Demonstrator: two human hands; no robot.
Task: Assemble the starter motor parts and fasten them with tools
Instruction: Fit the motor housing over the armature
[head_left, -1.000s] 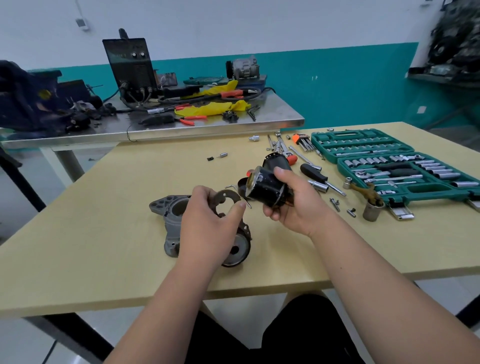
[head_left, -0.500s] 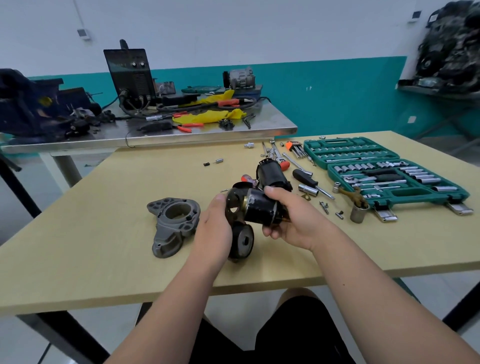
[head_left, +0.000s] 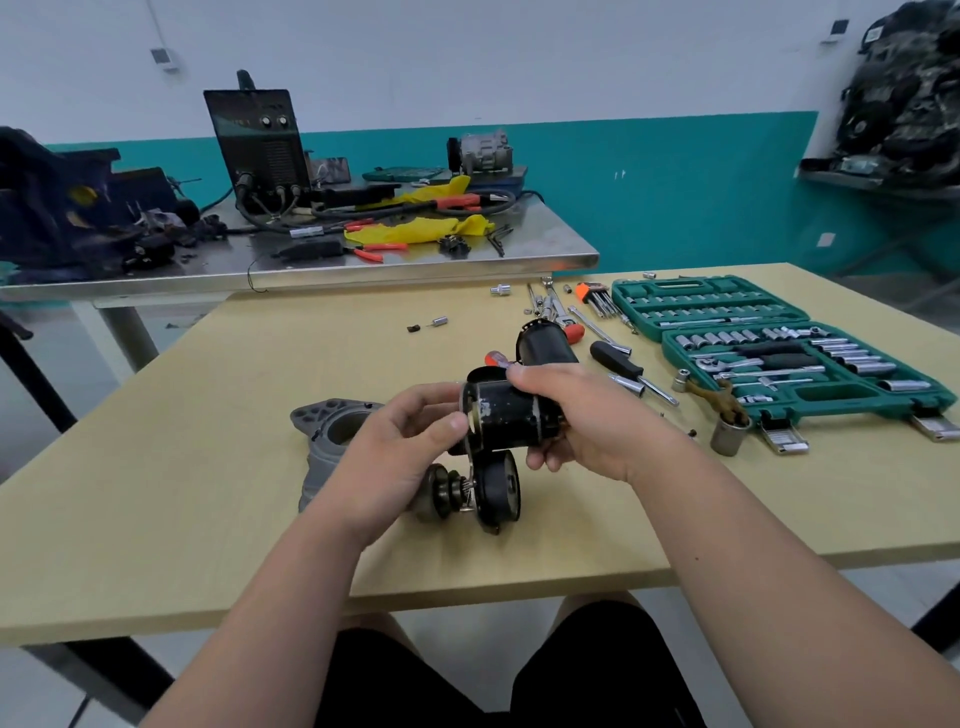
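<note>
Head cam: right hand (head_left: 587, 421) fingers (head_left: 540, 374) wrapped round a scuffed black metal cylinder (head_left: 504, 421), left hand (head_left: 395, 452) pinching its left end, rough grey cast housing (head_left: 332, 421) on the desk (head_left: 208, 467) just left.

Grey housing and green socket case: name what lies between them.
Head view: between the grey housing and green socket case, the left hand and right hand hold the black motor cylinder; beyond lie a second black cylinder and a black-handled driver.
</note>
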